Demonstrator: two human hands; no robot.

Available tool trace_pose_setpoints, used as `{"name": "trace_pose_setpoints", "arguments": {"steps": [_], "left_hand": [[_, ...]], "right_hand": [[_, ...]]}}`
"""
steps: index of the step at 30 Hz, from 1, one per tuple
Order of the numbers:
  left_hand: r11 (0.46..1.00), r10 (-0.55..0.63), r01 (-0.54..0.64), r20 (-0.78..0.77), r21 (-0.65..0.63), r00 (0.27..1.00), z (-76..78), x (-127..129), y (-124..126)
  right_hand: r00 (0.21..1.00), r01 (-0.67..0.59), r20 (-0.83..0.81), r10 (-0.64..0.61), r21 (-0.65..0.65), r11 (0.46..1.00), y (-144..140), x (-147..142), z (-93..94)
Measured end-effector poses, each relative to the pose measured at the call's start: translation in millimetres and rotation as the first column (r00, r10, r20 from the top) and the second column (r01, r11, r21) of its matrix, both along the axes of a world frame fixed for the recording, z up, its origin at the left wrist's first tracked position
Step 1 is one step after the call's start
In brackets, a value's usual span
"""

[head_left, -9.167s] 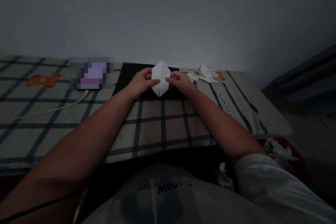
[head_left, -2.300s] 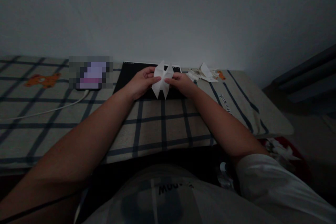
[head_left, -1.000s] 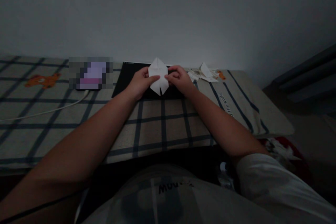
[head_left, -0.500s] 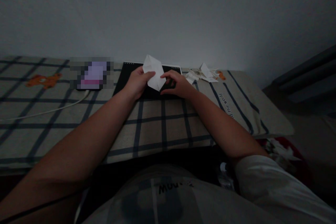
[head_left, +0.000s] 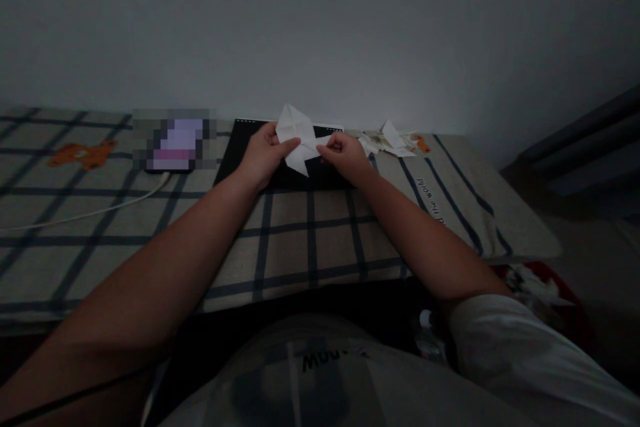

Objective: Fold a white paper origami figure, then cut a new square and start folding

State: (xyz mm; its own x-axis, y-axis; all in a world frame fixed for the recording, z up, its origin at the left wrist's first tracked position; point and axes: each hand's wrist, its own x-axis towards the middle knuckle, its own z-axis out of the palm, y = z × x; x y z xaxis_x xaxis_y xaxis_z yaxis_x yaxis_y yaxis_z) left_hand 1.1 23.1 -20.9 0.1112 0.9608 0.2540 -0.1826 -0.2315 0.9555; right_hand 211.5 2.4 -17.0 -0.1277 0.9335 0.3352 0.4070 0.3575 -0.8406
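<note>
Fabric of a pale shirt [head_left: 310, 383] with dark lettering filled the nearest edge, and to its right a clear plastic bottle [head_left: 429, 343] with a white cap showed in the shadow. Farther right, a red bin [head_left: 575, 317] held crumpled white paper [head_left: 537, 287]. Beyond these spread the cloth-covered surface [head_left: 287, 240], checked in dark blue. A white cable [head_left: 117, 203] ran from the left edge to a phone [head_left: 177, 145] with a pixelated screen. Over a black pad [head_left: 243, 143], punched along its far edge, was the folded white paper [head_left: 296, 128]; the left hand [head_left: 263, 157] pinched its left side, thumb on top, while the fingers of the right hand [head_left: 349, 157] gripped a flap jutting rightward. I could not tell whether it touched the pad. Just beside the right hand lay loose paper pieces [head_left: 390, 139], near the grey wall [head_left: 320, 33].
</note>
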Motion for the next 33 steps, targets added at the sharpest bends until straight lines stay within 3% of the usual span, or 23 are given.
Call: {"name": "trace_pose_setpoints", "arguments": {"steps": [8, 13, 16, 20, 22, 24, 26, 29, 33], "left_hand": [[1.000, 0.008, -0.007, -0.058, 0.025, 0.998, -2.4, 0, 0], [0.999, 0.039, -0.036, -0.083, 0.035, 0.996, 1.1, -2, -1], [0.997, 0.072, -0.069, -0.120, 0.034, 0.990, 2.4, -1, -3], [0.991, 0.133, -0.122, -0.247, 0.060, 0.960, -0.9, -2, -2], [0.966, 0.236, -0.173, -0.390, 0.190, 0.890, -0.7, -5, -2], [0.914, 0.347, -0.146, -0.540, 0.379, 0.767, 2.2, -9, -5], [0.883, 0.333, 0.049, -0.698, 0.466, 0.634, 6.7, -10, -11], [0.854, 0.289, 0.265, -0.832, 0.448, 0.474, 11.5, -7, -20], [0.857, 0.258, 0.350, -0.903, 0.377, 0.342, 10.8, -2, -25]], "right_hand": [[0.997, 0.011, -0.076, -0.015, -0.053, 0.999, 1, -2, -1.8], [0.979, -0.058, -0.201, 0.023, -0.168, 0.984, 1, -7, -0.3], [0.984, -0.090, -0.166, 0.057, -0.199, 0.976, -2, -7, 3.9], [1.000, -0.007, -0.023, 0.002, -0.220, 0.975, -5, -3, 7.9], [0.997, 0.064, 0.049, -0.055, -0.202, 0.977, -4, 0, 8.1], [0.989, 0.123, 0.109, -0.104, -0.180, 0.976, -3, 2, 8.4], [0.977, 0.156, 0.171, -0.126, -0.172, 0.973, -4, 2, 9.9], [0.947, 0.172, 0.296, -0.128, -0.128, 0.977, -5, 1, 12.9], [0.879, 0.174, 0.451, -0.157, 0.004, 0.985, -5, 0, 11.3]]}}
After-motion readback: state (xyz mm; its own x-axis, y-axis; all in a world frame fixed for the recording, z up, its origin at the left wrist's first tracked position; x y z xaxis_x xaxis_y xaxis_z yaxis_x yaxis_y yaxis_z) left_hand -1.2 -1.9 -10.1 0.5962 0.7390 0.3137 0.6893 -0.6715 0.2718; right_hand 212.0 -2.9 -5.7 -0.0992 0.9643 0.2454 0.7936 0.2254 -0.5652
